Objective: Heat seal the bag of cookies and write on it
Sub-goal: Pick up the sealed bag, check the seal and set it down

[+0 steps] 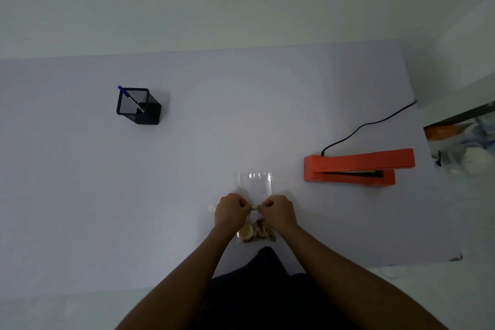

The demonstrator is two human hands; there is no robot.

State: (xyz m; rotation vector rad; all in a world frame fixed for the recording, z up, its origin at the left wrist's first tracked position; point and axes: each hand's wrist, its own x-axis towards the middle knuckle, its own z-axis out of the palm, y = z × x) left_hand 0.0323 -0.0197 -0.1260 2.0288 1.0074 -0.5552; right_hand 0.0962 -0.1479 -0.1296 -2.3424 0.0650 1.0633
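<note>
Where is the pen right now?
In the head view the blue-capped pen stands tilted in the black mesh pen holder at the table's far left, well away from both hands and the orange heat sealer on the right.

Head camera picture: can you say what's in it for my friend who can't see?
Two hands, left hand and right hand, pinch a clear bag of cookies on a white table. An orange heat sealer sits to the right, and a black pen holder with a blue pen stands far left.
</note>
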